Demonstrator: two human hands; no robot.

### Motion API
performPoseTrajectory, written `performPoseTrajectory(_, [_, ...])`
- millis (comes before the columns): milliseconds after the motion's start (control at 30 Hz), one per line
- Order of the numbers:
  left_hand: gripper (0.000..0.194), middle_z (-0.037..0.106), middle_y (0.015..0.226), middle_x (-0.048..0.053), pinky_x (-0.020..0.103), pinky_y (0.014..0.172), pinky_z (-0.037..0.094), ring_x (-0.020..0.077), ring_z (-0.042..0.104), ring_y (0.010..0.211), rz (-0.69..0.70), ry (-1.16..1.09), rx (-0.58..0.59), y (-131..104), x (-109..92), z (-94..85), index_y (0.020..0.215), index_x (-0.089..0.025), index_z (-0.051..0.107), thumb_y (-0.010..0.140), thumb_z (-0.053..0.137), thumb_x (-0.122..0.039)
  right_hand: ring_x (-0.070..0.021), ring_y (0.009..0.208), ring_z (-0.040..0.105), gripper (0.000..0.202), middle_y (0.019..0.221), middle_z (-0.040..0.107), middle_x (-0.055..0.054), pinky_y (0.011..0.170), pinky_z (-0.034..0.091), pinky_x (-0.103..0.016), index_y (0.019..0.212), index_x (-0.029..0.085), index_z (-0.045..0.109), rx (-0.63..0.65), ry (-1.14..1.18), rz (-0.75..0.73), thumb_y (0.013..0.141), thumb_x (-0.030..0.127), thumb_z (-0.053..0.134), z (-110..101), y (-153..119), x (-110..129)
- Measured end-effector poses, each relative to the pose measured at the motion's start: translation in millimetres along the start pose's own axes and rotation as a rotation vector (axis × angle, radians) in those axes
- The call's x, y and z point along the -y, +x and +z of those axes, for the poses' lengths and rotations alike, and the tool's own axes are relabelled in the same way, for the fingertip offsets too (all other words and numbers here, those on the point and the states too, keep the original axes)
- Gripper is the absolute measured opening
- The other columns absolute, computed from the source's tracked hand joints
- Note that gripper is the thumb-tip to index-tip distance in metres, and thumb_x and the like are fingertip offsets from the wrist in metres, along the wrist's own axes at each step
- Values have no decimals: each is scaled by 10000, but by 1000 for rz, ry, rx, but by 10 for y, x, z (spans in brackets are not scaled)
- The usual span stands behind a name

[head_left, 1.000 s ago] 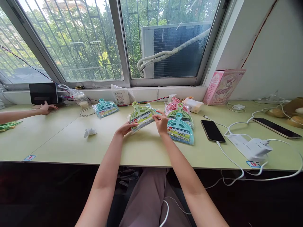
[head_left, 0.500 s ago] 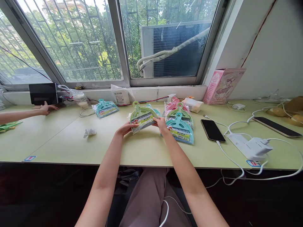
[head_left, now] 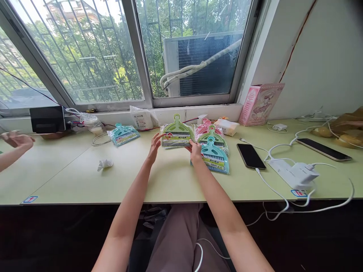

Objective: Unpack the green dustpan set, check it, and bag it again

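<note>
Right hand (head_left: 195, 149) pinches the bottom right corner of the green dustpan pack (head_left: 177, 133), held up over the table (head_left: 85, 177) w/ handle up. Left hand (head_left: 154, 145) is open, fingers spread, just beside the pack's left edge; can't tell if it touches. Label has red & yellow writing, too small to read. Stack of packs (head_left: 214, 155) sits right next to it. A co-worker's hand (head_left: 15, 139) is blurry, cut off at far left.

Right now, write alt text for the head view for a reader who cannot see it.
A person's right hand holds up a packaged green dustpan set over a pale green desk, the open left hand beside it. A stack of similar packages lies to the right, near a black phone.
</note>
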State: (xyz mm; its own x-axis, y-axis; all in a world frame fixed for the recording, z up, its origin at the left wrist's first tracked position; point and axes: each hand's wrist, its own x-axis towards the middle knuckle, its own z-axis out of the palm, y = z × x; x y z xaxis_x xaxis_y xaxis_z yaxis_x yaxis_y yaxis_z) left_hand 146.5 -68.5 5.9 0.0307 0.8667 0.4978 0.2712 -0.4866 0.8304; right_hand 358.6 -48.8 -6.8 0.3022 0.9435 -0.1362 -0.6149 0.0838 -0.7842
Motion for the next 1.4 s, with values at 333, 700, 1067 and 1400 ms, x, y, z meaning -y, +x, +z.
performPoseTrajectory(333, [382, 415, 1446, 79, 430, 1192, 292, 315, 372, 1390, 107, 154, 35, 29, -67, 120, 1011, -246, 775, 771, 723, -538, -164, 680, 678, 58, 713, 691, -5, 629, 635, -293, 769, 211, 608, 47, -54, -22, 749, 206, 661, 11, 29, -65])
performPoseTrajectory(700, [406, 641, 1069, 124, 453, 1001, 513, 307, 545, 1197, -154, -128, -74, 49, 16, 194, 811, -159, 759, 774, 694, -557, -177, 724, 687, 54, 757, 694, -13, 717, 647, -350, 771, 200, 618, 119, -51, -20, 760, 230, 663, 37, -45, -94])
performPoseTrajectory(1067, [464, 694, 922, 75, 299, 538, 579, 97, 588, 474, -208, -243, -291, -36, -99, 359, 862, -135, 689, 769, 666, -589, -161, 726, 699, 70, 768, 703, 5, 734, 645, -335, 804, 199, 609, 216, -25, 27, 775, 184, 671, 71, -88, -54])
performPoseTrajectory(1400, [267, 675, 1080, 64, 253, 616, 586, 184, 661, 879, 3, -68, -485, -55, -124, 387, 1018, -200, 721, 847, 643, -389, -157, 749, 711, 159, 750, 711, 17, 744, 642, -329, 934, 200, 629, 281, 45, 71, 798, 118, 612, 104, -118, -59])
